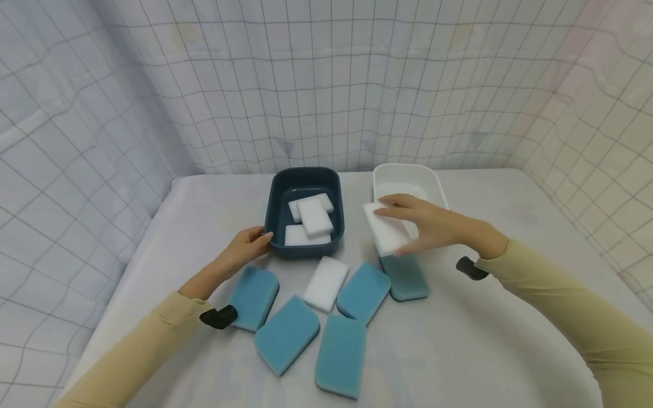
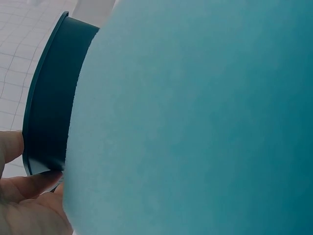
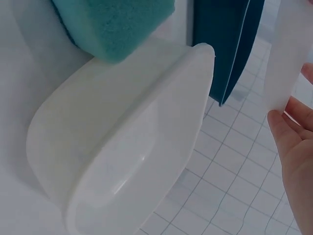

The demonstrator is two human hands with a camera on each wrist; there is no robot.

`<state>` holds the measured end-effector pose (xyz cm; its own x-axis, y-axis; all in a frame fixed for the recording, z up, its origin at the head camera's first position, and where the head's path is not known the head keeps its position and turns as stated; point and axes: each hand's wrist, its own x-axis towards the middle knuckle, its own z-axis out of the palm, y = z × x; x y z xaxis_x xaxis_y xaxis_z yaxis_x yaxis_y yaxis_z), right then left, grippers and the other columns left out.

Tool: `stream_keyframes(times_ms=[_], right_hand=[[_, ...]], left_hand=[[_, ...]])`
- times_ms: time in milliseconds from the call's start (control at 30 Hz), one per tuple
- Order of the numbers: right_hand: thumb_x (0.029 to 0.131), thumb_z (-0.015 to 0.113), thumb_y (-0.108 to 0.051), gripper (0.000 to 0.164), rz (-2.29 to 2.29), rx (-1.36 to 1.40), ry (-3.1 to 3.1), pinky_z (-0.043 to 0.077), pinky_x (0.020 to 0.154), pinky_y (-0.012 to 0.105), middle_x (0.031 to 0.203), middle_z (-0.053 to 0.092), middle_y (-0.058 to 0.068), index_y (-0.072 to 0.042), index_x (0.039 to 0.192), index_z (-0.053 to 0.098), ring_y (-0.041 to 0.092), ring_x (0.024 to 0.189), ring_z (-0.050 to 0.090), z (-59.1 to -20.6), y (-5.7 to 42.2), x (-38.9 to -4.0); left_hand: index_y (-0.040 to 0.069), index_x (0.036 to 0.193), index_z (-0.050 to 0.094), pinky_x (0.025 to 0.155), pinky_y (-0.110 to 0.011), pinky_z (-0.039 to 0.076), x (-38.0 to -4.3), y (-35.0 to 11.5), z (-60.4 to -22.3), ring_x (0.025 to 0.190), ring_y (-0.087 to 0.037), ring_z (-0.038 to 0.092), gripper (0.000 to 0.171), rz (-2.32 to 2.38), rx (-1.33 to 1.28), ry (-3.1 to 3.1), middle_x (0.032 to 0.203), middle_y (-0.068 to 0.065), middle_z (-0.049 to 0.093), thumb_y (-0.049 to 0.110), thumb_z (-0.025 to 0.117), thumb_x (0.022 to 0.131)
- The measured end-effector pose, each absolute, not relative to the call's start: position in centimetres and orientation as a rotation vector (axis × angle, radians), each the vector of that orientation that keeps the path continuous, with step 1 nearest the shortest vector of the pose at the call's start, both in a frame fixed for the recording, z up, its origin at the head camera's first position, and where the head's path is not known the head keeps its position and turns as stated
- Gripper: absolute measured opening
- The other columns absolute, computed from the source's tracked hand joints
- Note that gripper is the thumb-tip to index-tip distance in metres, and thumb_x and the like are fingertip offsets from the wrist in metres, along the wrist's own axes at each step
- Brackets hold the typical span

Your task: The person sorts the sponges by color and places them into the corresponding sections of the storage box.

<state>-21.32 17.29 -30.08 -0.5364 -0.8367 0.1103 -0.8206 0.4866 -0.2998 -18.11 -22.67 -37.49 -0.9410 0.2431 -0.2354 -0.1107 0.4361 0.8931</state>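
Observation:
My right hand holds a white sponge between fingers and thumb, just above the front left edge of the white tub. In the right wrist view the white sponge shows edge-on beside my fingers, with the white tub below. My left hand grips the front left rim of the dark blue tub, which holds three white sponges. The left wrist view is mostly filled by a blue sponge, with the dark tub and my fingers at its edge.
On the table in front of the tubs lie several blue sponges and one white sponge. One blue sponge lies under my right hand. A gridded cloth wall surrounds the table on three sides.

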Motion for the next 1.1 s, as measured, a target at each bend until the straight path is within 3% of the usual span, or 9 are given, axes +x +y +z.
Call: stream_keyframes(times_ms=[433,1100], right_hand=[[0.075,0.077,-0.031,0.075,-0.54,-1.554,2.605,0.04,0.105,0.052,0.144,0.038,0.02,-0.006,0.138,0.046,0.036,0.131,0.039,-31.0,13.6,-22.8],[0.078,0.075,-0.035,0.078,-0.559,-1.576,2.487,0.032,0.114,0.051,0.151,0.029,0.019,-0.009,0.143,0.04,0.034,0.14,0.029,-31.6,5.5,-25.0]], left_hand=[[-0.01,0.143,0.025,0.104,-0.044,0.041,-18.2,-22.6,-37.8,0.129,-0.041,0.044,0.053,1.521,0.104,2.37,0.143,-0.031,0.036,0.021,0.038,0.102],[-0.011,0.14,0.03,0.104,-0.044,0.042,-18.4,-23.0,-37.9,0.128,-0.041,0.046,0.052,1.502,0.126,2.396,0.142,-0.031,0.038,0.022,0.039,0.102]])
